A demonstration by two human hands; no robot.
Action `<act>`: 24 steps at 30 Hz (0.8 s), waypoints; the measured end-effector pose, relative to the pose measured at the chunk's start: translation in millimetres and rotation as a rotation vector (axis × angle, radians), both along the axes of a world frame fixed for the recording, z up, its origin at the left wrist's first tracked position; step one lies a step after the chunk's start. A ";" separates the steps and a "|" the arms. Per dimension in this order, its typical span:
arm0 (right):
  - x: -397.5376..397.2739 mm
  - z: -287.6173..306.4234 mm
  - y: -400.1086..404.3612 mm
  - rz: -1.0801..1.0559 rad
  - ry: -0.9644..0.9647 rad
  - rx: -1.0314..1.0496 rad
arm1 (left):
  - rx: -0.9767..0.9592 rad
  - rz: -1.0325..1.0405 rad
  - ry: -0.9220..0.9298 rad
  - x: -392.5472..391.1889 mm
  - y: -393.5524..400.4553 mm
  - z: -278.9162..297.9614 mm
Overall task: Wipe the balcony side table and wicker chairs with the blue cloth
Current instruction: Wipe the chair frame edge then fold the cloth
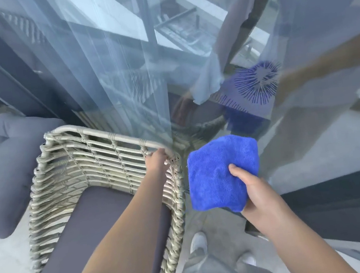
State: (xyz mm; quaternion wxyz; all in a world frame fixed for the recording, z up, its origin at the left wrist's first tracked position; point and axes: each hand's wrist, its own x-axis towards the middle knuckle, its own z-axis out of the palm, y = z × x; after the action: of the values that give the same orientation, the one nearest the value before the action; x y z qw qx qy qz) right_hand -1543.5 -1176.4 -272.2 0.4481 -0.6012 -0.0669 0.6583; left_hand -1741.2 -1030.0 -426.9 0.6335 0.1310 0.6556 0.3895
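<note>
Risk comes first: the sheer curtain (111,81) hangs down against the far top corner of the wicker chair (102,166), just where the left hand (158,159) curls over the rail; a wipe along that rail would likely snag or drag the fabric; I judge too that pulling on the rail could tip or slide so light a chair. The right hand (256,192) pinches the blue cloth (221,172), thumb on top and fingers hidden beneath, so the cloth stands bunched in the air just beside the chair's corner, not touching the wicker; a loose pinch like that could let it slip once it rubs the rough weave. The cloth is a crumpled square, slightly longer up and away from the wrist, its free edge pointing toward the curtain. A grey seat cushion (100,231) fills the chair.
</note>
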 end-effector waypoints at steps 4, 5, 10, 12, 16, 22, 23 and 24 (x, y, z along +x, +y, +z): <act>13.1 -2.2 7.4 0.013 0.026 -0.026 | -0.010 0.067 -0.104 -2.7 8.2 -8.7; 15.7 -2.0 7.6 0.024 0.029 -0.030 | -0.015 0.061 -0.102 -3.7 10.5 -13.1; 26.2 -5.5 1.9 0.043 0.024 -0.048 | -0.029 0.065 -0.090 -7.7 14.1 -18.9; 29.2 -7.0 -2.7 0.052 0.024 -0.062 | -0.008 0.124 -0.126 -8.5 17.0 -18.6; 35.5 -9.6 -14.7 0.027 0.022 -0.082 | -0.003 0.151 -0.125 -5.8 32.1 -23.9; 55.0 -10.9 -41.2 0.000 0.029 -0.054 | -0.069 0.085 -0.058 8.1 8.0 -36.0; 56.9 -10.5 -44.3 -0.003 0.031 -0.054 | -0.077 0.078 -0.039 11.6 -2.8 -37.4; 60.6 -10.5 -47.6 -0.008 0.029 -0.049 | -0.081 0.059 -0.029 16.3 -14.7 -38.2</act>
State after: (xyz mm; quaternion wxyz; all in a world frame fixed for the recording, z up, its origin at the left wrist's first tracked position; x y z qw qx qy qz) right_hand -1482.9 -1224.0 -282.7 0.4368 -0.6028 -0.0417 0.6665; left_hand -1724.9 -1044.6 -465.0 0.6359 0.0801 0.6652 0.3831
